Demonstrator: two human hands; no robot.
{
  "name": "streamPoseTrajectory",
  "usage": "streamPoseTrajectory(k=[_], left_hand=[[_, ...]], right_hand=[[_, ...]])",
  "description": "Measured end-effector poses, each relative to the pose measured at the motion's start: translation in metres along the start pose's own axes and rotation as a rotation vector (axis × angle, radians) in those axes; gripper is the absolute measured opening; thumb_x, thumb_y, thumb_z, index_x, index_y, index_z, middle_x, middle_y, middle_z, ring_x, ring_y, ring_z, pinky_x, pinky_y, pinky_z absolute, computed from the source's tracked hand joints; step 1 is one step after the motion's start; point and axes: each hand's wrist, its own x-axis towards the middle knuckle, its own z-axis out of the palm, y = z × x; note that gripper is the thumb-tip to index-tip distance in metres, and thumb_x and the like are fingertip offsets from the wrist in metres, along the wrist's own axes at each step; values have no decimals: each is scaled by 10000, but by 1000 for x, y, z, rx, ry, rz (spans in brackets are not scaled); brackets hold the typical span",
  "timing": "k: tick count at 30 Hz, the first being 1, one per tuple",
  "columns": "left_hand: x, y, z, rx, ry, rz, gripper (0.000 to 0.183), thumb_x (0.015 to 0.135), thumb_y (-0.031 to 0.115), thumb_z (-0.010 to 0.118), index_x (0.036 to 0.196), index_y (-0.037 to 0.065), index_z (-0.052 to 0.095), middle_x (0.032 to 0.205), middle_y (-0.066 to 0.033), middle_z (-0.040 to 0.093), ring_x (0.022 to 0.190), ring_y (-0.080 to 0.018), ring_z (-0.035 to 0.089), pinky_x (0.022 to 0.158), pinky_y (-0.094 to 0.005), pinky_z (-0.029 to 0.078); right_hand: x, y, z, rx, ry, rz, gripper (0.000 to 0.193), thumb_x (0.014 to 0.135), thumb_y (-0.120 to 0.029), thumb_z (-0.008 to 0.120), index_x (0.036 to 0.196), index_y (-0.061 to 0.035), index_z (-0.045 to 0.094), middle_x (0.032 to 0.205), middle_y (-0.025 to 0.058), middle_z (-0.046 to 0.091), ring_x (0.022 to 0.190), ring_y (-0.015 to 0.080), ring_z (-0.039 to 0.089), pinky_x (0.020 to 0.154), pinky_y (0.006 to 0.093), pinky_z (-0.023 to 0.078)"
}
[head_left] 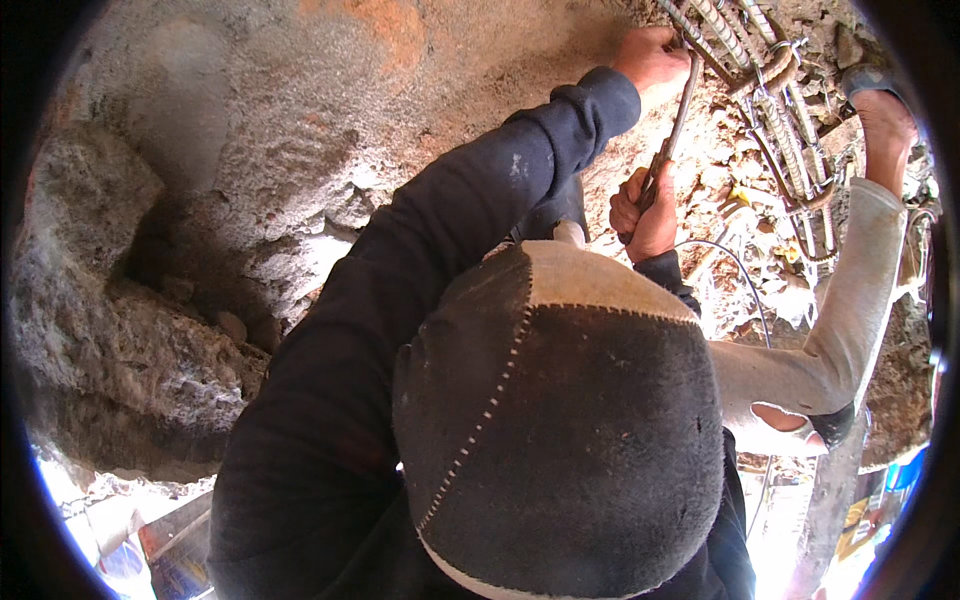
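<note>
My left hand (655, 65), at the end of a dark sleeve, is closed close to a bundle of ribbed steel bars (782, 130). What its fingers pinch is hidden. Lower down, my right hand (645, 215) grips a slim dark metal tool (683, 115). The tool's upper end reaches up beside the left hand and the bars, and whether it touches them I cannot tell. Curved bars and thin wire cross the bundle. A big dark cloth shape (560, 430), with a pale panel and dashed stitching, covers most of my right forearm.
Rough rock or earth (250, 110) rises at the left and top. Loose rubble (715, 180) lies around the bars, and a thin dark cable (745, 270) curves past. To the right, a bent leg in pale torn trousers (850, 290) ends in a dark shoe (880, 82).
</note>
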Motion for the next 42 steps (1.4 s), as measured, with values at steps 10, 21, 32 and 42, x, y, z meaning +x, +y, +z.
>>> streamPoseTrajectory(k=[10,21,32,42], left_hand=[[3,-1,-2,105,32,86,187,817,165,692,850,-19,697,652,-145,617,558,-168,564,528,-349,464],[0,13,1,208,117,100,224,799,193,686,835,-28,695,676,-167,663,599,-189,629,585,-353,501],[9,-12,4,33,-52,-179,251,829,217,685,766,-25,677,634,-123,636,512,-187,595,474,-346,468],[7,-22,-10,469,-87,275,285,844,234,711,1011,4,686,831,-161,694,685,-227,656,659,-350,523]], right_hand=[[-1,-9,1,-8,-46,-13,618,988,-660,352,675,-129,387,475,-36,260,383,96,217,376,276,168],[-3,-1,9,3,33,-7,610,979,-666,379,670,-140,392,477,-42,269,382,92,213,370,274,160],[-11,-19,14,-2,76,149,619,967,-687,371,657,-151,392,471,-45,262,381,96,219,372,283,150],[-4,5,23,-3,-8,-27,644,961,-707,360,661,-138,377,470,-32,257,392,103,216,386,273,167]])
